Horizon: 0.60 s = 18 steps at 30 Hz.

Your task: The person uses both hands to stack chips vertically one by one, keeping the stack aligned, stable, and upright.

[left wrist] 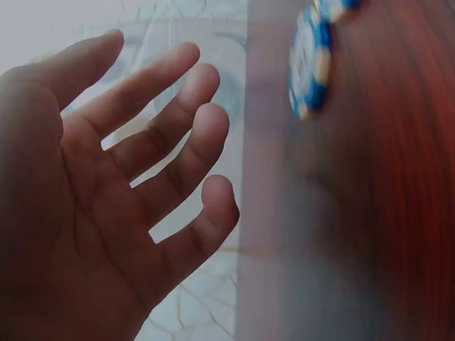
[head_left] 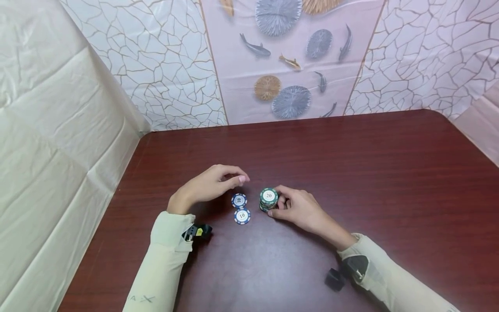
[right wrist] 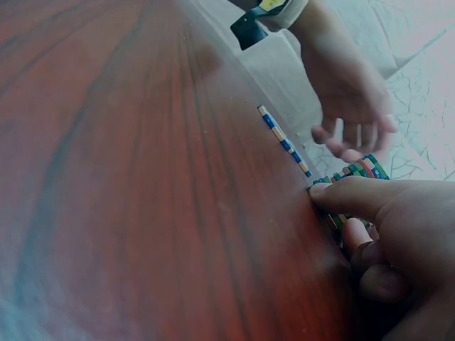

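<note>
A stack of poker chips (head_left: 269, 197) stands on the table, a green chip marked 20 on top; from the side, in the right wrist view, blue, green and red edges show. My right hand (head_left: 300, 210) grips this stack between thumb and fingers from the right. To its left lie two blue-and-white poker chips (head_left: 242, 216) marked 10, their edges close together. Above the table, just beyond these two chips, hovers my left hand (head_left: 212, 184) with loosely bent fingers and nothing in them. The left wrist view shows its spread fingers (left wrist: 210, 135) apart from the blue chips (left wrist: 311, 64).
The dark red wooden table (head_left: 351, 164) extends around both hands. Behind it hangs a patterned cloth (head_left: 288, 65), and a pale cloth (head_left: 50, 173) covers the left side. A black wrist device (head_left: 196, 232) sits at the left sleeve, another (head_left: 355, 266) at the right.
</note>
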Each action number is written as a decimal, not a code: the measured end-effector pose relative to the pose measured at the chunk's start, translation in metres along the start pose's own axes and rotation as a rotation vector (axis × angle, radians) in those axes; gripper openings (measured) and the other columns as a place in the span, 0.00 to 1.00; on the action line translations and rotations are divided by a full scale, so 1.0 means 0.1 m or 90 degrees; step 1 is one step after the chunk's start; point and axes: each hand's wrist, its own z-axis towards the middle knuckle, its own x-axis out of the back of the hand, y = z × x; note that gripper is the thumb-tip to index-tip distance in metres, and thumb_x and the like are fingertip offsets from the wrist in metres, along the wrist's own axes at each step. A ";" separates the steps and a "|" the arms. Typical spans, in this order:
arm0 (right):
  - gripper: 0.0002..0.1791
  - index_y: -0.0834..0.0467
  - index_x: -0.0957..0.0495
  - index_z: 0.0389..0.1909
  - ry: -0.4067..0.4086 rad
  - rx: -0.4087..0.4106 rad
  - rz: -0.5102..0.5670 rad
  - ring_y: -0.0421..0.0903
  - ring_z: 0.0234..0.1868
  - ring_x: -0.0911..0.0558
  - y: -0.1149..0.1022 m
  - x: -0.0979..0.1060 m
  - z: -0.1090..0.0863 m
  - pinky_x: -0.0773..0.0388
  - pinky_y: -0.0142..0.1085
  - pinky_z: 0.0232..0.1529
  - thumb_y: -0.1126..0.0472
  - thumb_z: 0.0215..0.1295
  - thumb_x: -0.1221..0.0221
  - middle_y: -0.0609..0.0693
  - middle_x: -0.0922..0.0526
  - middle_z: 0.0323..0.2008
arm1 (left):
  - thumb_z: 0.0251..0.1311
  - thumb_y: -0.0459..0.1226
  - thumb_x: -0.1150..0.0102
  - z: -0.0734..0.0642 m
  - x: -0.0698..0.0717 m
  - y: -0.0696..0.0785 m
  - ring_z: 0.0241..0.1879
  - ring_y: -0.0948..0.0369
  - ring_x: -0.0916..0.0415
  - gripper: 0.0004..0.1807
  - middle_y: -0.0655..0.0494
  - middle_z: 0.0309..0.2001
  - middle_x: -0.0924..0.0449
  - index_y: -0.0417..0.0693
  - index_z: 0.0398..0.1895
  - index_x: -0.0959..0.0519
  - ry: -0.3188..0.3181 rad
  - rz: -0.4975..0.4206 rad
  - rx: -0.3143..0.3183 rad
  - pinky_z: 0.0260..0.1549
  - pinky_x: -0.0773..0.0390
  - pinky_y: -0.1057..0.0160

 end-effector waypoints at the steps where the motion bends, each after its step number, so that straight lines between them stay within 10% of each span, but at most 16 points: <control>1: 0.22 0.48 0.17 0.51 0.000 -0.001 0.000 0.34 0.21 0.28 0.00 0.00 0.00 0.32 0.35 0.30 0.51 0.56 0.23 0.35 0.23 0.24 | 0.79 0.45 0.44 -0.01 0.01 -0.04 0.48 0.59 0.18 0.14 0.58 0.51 0.13 0.51 0.57 0.14 -0.004 0.000 0.006 0.54 0.21 0.55; 18: 0.21 0.48 0.17 0.50 -0.002 0.004 -0.001 0.34 0.20 0.29 0.00 0.00 -0.01 0.33 0.34 0.29 0.52 0.57 0.23 0.35 0.23 0.23 | 0.62 0.28 0.27 -0.06 0.03 -0.24 0.46 0.55 0.28 0.25 0.54 0.52 0.20 0.50 0.62 0.15 -0.143 -0.013 -0.024 0.49 0.26 0.59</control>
